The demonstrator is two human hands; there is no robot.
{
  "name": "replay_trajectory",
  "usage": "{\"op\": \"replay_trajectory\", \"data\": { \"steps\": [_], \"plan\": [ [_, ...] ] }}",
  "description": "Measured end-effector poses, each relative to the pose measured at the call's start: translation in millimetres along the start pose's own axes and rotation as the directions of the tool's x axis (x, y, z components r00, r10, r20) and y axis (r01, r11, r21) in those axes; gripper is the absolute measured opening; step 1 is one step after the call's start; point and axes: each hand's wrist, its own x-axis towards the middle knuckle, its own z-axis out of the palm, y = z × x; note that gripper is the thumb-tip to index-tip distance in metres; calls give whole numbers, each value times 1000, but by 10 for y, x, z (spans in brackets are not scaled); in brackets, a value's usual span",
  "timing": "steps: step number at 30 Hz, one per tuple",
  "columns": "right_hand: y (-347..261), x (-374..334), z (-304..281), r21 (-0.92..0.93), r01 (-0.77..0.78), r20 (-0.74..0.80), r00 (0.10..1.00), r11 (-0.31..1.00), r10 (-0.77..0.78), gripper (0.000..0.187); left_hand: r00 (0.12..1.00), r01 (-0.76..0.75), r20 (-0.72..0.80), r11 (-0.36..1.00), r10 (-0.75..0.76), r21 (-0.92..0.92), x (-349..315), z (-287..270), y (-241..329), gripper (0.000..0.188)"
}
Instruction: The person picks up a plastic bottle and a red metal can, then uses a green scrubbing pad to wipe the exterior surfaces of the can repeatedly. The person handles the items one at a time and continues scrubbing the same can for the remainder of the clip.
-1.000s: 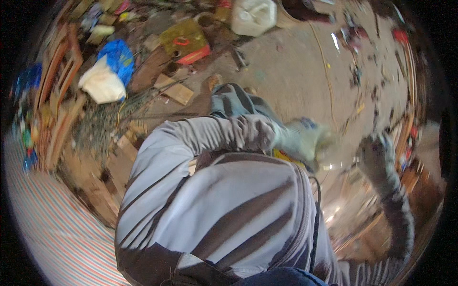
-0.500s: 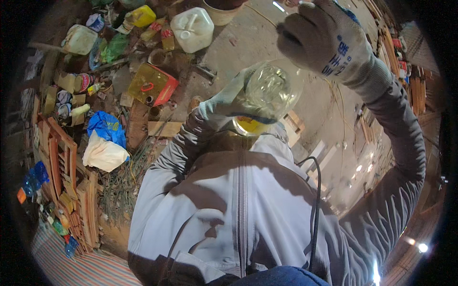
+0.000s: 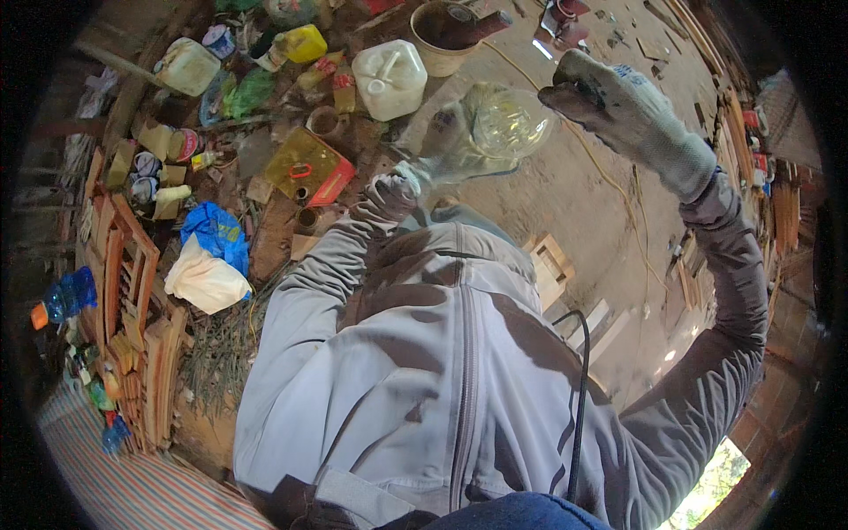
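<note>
Spreading out beyond both sets of fingers, the gritty brown floor (image 3: 609,243) is the broadest surface. A striped woven sheet (image 3: 141,495) lies well below and left of the left fingers, and a slatted wooden frame (image 3: 113,274), hard-edged and reddish brown, stands well to their left. Just above the left fingers sit a round-rimmed bucket (image 3: 442,64) and a boxy, smooth whitish canister (image 3: 393,93) with a moulded handle; a second whitish canister (image 3: 188,66) lies farther left. Below and left of those fingers are a flat-sided yellow-and-red tin (image 3: 305,168), then a crumpled blue bag (image 3: 215,234) with a limp cream bag (image 3: 208,276) against it. A clear, glossy bottle (image 3: 512,124) with a rounded end is in the left hand (image 3: 444,137), whose fingers, partly hidden, are wrapped around its side. Its rounded end points toward the right hand (image 3: 632,106), just beside it, whose fingers curl inward; I cannot tell whether they pinch anything. Counted: one sheet, one frame, one bucket, two whitish canisters, one tin, two bags, one bottle in hand, and two pale knitted gloves, one over each set of fingers.
</note>
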Motion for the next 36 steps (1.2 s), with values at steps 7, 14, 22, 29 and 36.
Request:
{"op": "replay_trajectory", "data": {
  "steps": [7,14,22,29,36],
  "plan": [
    [-47,21,266,-213,481,-71,860,850,-505,28,939,-175,-279,977,202,119,-247,143,-50,88],
    [-480,317,402,-80,545,-39,835,835,-548,29,916,-333,-221,942,334,42,-570,-76,-230,83],
    [-812,973,718,164,507,188,826,846,-531,18,901,-60,-433,991,2,-119,-950,-214,-549,94],
    [-961,1542,769,-45,884,273,459,465,-846,31,820,75,-570,997,-53,16,-1098,-300,-802,94],
    [-779,2166,722,80,710,397,621,700,-676,26,558,246,-810,968,-181,-46,-596,-182,-833,81]
  ]
}}
